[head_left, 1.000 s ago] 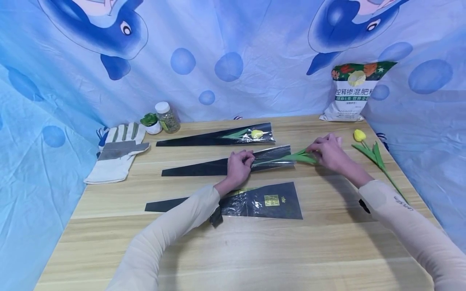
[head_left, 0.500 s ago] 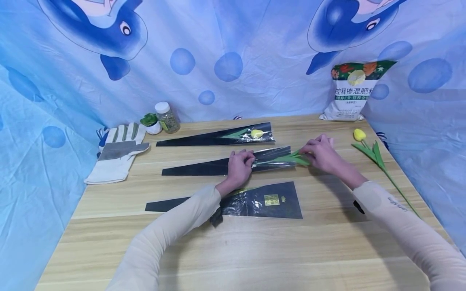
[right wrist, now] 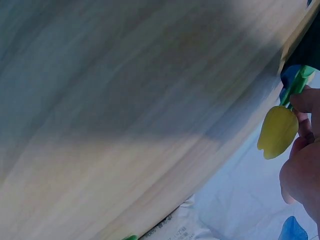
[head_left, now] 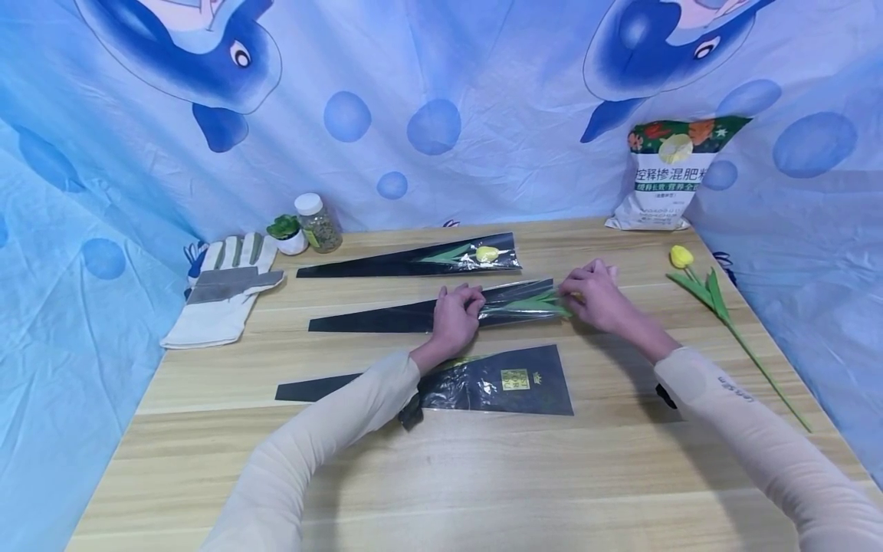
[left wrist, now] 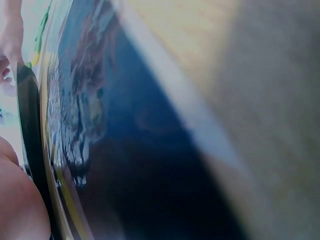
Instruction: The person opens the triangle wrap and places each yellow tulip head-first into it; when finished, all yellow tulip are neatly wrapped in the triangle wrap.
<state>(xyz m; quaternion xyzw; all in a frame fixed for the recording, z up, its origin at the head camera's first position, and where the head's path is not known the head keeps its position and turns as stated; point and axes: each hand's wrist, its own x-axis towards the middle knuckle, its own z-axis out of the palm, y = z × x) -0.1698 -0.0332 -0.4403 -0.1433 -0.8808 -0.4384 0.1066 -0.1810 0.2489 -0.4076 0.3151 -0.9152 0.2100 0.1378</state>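
Tulip (right wrist: 278, 132) is at 3 o'clock in the head view, leaves mostly inside the middle black sleeve (head_left: 375, 316), right grip (head_left: 595, 297) pinched tight just below the yellow bloom, which only the right wrist cam shows clearly. Left grip (head_left: 455, 316), near centre, pinches the sleeve. White bag (head_left: 664, 190) at 2 o'clock reads 控释掺混肥, gold label (head_left: 514, 379) at 5 o'clock's too fuzzy tbh

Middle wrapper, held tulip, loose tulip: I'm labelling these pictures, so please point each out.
Middle wrapper (head_left: 382, 317), head view: its narrow black part.
Held tulip (right wrist: 278, 132), right wrist view: its yellow bloom.
Loose tulip (head_left: 720, 310), head view: where its leaves meet the stem.
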